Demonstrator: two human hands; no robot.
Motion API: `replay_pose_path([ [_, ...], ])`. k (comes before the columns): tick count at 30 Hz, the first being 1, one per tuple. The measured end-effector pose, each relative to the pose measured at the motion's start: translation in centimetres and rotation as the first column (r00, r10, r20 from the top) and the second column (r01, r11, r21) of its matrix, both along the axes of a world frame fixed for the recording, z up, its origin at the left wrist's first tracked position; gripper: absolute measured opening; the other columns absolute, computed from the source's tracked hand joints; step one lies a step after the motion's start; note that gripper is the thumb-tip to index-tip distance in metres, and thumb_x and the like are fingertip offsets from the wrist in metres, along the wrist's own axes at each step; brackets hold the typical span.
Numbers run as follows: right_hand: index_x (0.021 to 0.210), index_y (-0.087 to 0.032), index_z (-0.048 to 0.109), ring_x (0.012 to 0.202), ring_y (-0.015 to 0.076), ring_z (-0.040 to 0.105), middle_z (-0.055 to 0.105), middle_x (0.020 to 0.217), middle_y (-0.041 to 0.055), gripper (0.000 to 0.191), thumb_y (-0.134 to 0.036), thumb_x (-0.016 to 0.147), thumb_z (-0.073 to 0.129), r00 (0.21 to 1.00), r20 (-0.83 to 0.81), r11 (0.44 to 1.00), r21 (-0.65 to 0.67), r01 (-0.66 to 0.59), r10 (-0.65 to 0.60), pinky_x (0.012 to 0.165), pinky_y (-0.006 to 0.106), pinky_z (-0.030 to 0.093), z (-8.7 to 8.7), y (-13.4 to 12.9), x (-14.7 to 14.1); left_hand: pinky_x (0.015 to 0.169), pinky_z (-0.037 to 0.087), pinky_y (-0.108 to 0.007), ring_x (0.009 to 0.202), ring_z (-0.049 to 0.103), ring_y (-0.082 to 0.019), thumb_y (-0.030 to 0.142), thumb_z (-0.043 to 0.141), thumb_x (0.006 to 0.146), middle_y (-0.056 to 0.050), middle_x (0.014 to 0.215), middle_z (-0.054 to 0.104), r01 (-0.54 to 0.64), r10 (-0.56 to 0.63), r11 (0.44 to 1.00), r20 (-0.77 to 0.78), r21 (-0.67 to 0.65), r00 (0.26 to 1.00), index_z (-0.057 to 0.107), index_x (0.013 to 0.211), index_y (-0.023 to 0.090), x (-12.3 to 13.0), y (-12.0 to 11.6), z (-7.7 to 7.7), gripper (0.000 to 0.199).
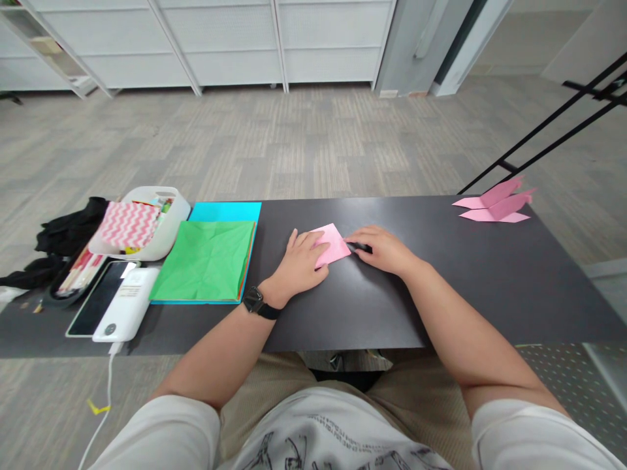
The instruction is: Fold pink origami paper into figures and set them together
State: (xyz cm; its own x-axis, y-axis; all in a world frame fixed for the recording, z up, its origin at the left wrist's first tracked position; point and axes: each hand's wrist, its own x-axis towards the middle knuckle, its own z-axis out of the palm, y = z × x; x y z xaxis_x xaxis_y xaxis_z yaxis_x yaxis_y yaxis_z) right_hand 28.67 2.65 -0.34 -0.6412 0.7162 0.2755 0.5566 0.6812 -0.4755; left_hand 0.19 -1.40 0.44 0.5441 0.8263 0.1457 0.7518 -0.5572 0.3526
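A small folded pink paper [337,244] lies on the dark table in front of me. My left hand [302,264] rests flat with its fingers spread, partly over the paper's left side. My right hand [382,249] is closed around a slim black tool [361,247], whose tip points left at the paper's right corner. The tool may be a pen or a knife; I cannot tell which. Most of its length is hidden by the fingers.
Green paper [206,260] tops a stack at the left. Beyond it are a white basket [171,228], a phone [100,297], a white power bank [128,303] with a cable, and black cloth [73,225]. Folded pink paper shapes [497,202] stand at the right back edge.
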Motion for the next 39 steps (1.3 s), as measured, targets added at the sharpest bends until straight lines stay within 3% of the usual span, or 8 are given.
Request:
replay_pose_path([
  [2, 0.136, -0.034, 0.077, 0.111, 0.0287, 0.072, 0.080, 0.119, 0.0068, 0.047, -0.014, 0.095, 0.064, 1.000, -0.016, 1.000, -0.005, -0.024, 0.024, 0.104, 0.051, 0.056, 0.0, -0.1, -0.4, 0.135, 0.026, -0.063, 0.145, 0.056, -0.033, 0.026, 0.067, 0.093, -0.012, 0.153, 0.063, 0.012, -0.013, 1.000, 0.038, 0.003, 0.999, 0.070, 0.139, 0.024, -0.1, 0.1, -0.1, 0.047],
  [7, 0.134, -0.034, 0.077, 0.108, 0.0267, 0.074, 0.082, 0.116, 0.0045, 0.043, -0.016, 0.098, 0.064, 0.997, -0.067, 0.998, -0.024, -0.050, 0.048, 0.103, 0.048, 0.056, -0.3, -0.2, -1.1, 0.128, 0.039, -0.057, 0.136, 0.061, -0.033, 0.039, 0.075, 0.095, -0.012, 0.144, 0.068, 0.035, -0.036, 0.999, 0.081, 0.018, 0.996, 0.071, 0.128, 0.023, -0.1, 0.5, -0.1, 0.037],
  [14, 0.127, -0.032, 0.080, 0.111, 0.0262, 0.074, 0.082, 0.117, 0.0052, 0.034, -0.020, 0.099, 0.066, 0.988, -0.153, 1.000, -0.004, 0.029, -0.030, 0.103, 0.046, 0.057, -0.7, -0.3, -1.3, 0.116, 0.048, -0.049, 0.122, 0.068, -0.028, 0.026, 0.071, 0.096, -0.008, 0.126, 0.074, 0.021, -0.022, 1.000, 0.143, 0.008, 0.989, 0.067, 0.105, 0.023, 0.1, 0.8, 0.2, 0.010],
  [21, 0.124, -0.034, 0.081, 0.104, 0.0244, 0.073, 0.078, 0.111, 0.0054, 0.031, -0.022, 0.099, 0.067, 0.985, -0.174, 1.000, -0.024, 0.008, -0.012, 0.099, 0.044, 0.057, -0.3, -0.5, -1.8, 0.112, 0.050, -0.046, 0.119, 0.070, -0.027, 0.025, 0.068, 0.097, -0.006, 0.123, 0.077, 0.002, 0.001, 1.000, 0.187, -0.013, 0.982, 0.068, 0.105, 0.023, -0.1, 0.9, 0.0, 0.008],
  [26, 0.123, -0.034, 0.081, 0.109, 0.0245, 0.071, 0.076, 0.114, 0.0060, 0.030, -0.023, 0.098, 0.067, 0.985, -0.170, 0.999, -0.049, 0.003, -0.012, 0.102, 0.045, 0.056, -0.2, -0.6, -1.9, 0.112, 0.050, -0.046, 0.115, 0.071, -0.026, 0.025, 0.060, 0.101, -0.006, 0.119, 0.079, -0.008, 0.014, 0.999, 0.195, -0.033, 0.981, 0.069, 0.103, 0.023, -0.1, 1.0, 0.3, 0.009],
  [31, 0.106, -0.031, 0.082, 0.109, 0.0253, 0.070, 0.075, 0.113, 0.0065, 0.012, -0.029, 0.098, 0.072, 0.987, -0.154, 0.999, -0.035, 0.033, -0.038, 0.103, 0.046, 0.053, 0.0, -0.5, -2.5, 0.112, 0.050, -0.045, 0.114, 0.071, -0.025, 0.024, 0.059, 0.102, -0.005, 0.118, 0.079, -0.012, 0.018, 0.999, 0.193, -0.029, 0.981, 0.071, 0.102, 0.023, 0.0, 1.0, 0.1, 0.012],
  [35, 0.095, -0.029, 0.079, 0.101, 0.0252, 0.070, 0.075, 0.102, 0.0054, 0.011, -0.029, 0.100, 0.069, 0.990, -0.131, 0.998, -0.038, 0.051, -0.055, 0.099, 0.046, 0.053, 0.4, -0.3, -2.2, 0.118, 0.047, -0.047, 0.117, 0.072, -0.025, 0.028, 0.064, 0.100, -0.004, 0.118, 0.080, 0.021, -0.015, 0.999, 0.184, -0.032, 0.983, 0.072, 0.101, 0.024, 0.0, 0.7, 0.3, 0.009],
  [39, 0.096, -0.028, 0.077, 0.102, 0.0248, 0.071, 0.076, 0.105, 0.0054, 0.011, -0.030, 0.101, 0.067, 0.985, -0.159, 0.997, -0.040, 0.064, -0.070, 0.099, 0.045, 0.054, 0.8, -0.3, -1.3, 0.124, 0.042, -0.052, 0.119, 0.072, -0.026, 0.026, 0.065, 0.097, -0.003, 0.118, 0.081, 0.040, -0.029, 0.998, 0.171, -0.057, 0.985, 0.073, 0.101, 0.025, 0.1, 0.4, 0.8, 0.009],
])
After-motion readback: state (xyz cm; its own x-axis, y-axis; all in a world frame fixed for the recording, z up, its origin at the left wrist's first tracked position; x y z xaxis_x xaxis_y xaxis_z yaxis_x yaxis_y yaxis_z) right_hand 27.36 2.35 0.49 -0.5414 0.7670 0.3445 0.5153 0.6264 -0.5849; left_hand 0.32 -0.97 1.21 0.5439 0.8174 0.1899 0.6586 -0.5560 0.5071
